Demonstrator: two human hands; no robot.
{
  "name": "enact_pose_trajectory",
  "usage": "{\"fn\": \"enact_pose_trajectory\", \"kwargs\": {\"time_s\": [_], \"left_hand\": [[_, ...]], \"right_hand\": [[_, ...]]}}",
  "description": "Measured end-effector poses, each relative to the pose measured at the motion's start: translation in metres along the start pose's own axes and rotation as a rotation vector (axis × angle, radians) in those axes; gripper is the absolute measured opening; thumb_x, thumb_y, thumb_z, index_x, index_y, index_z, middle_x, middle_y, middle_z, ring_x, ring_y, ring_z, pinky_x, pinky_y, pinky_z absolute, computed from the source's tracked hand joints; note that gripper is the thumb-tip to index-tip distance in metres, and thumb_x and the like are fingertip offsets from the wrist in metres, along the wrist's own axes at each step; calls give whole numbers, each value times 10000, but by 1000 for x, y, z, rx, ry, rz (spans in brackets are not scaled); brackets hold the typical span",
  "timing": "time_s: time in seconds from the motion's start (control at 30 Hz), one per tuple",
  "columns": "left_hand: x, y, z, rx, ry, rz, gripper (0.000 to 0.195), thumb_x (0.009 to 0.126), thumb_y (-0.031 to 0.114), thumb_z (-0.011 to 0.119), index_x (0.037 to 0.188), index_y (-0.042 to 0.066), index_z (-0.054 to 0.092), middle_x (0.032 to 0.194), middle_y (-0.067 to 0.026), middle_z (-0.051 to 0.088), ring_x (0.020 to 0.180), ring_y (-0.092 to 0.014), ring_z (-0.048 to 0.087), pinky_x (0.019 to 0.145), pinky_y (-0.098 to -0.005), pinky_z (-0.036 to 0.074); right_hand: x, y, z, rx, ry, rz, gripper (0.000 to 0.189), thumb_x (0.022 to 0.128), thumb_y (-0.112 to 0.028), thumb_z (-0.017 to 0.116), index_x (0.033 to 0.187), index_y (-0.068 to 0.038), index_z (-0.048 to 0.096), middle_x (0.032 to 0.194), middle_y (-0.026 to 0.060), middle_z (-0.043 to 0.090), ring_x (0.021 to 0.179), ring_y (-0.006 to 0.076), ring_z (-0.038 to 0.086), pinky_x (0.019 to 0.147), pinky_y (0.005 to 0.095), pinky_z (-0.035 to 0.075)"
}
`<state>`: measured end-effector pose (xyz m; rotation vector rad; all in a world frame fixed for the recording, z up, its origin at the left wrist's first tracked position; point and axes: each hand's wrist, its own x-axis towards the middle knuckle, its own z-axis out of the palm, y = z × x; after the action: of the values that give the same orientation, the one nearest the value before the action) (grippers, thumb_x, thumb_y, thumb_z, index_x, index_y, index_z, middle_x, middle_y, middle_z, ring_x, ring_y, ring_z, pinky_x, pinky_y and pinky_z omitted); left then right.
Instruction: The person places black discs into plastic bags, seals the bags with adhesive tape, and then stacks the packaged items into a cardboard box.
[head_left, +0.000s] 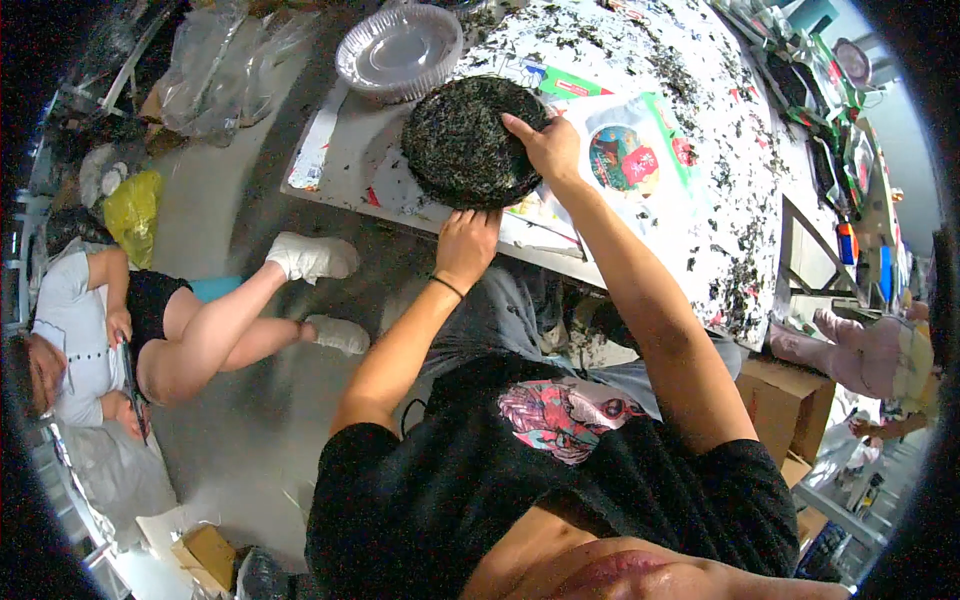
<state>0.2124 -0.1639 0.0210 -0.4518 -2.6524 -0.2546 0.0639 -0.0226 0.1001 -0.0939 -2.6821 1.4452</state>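
Note:
A round, dark sheet of dried seaweed, or a stack of them (472, 150), is held at the near edge of a white table (360, 187). My left hand (469, 240) touches its near rim from below, with its fingertips hidden under it. My right hand (551, 146) grips its right side, thumb on top. Beneath and to the right lies a clear plastic packing bag (637, 112) with a green border and a printed round picture. A clear round plastic tray (400, 51) sits just beyond the seaweed, at the table's far left corner.
Dark seaweed flakes (705, 90) are scattered over the table's right part. A seated person (97, 315) is at the left, legs stretched towards the table. Cardboard boxes (780, 405) stand at the lower right, near another person (877, 356). Filled packages (825, 97) lie at the upper right.

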Motion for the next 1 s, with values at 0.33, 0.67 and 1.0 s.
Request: {"fn": "enact_pose_trajectory", "kwargs": {"time_s": [0.33,0.67,1.0], "left_hand": [[39,-93,-28,-1009,89,-1239,1077,766,606,802,1424,-137,385,1439,-271,451,1321,-365,451,1103,-464,354],[86,-105,-56,-1185,-53,-957,1140,711,170,911,1553,-8,163,1405,-189,482,1265,-296,499,1061,-418,421],[109,-52,-87,-1518,-222,-846,583,832,-2,775,1367,31,546,1269,-95,645,1107,-266,644,984,-403,532]], "right_hand": [[-14,-17,11,-959,-31,-442,699,996,-566,456,1098,97,654,1167,239,591,1132,374,539,948,433,436],[5,51,21,-306,145,-333,750,899,-599,623,1180,90,535,1183,267,579,1110,405,582,938,456,491],[-13,72,-25,895,-182,256,1076,600,-532,947,1252,169,457,1165,237,628,1032,279,648,952,386,498]]}}
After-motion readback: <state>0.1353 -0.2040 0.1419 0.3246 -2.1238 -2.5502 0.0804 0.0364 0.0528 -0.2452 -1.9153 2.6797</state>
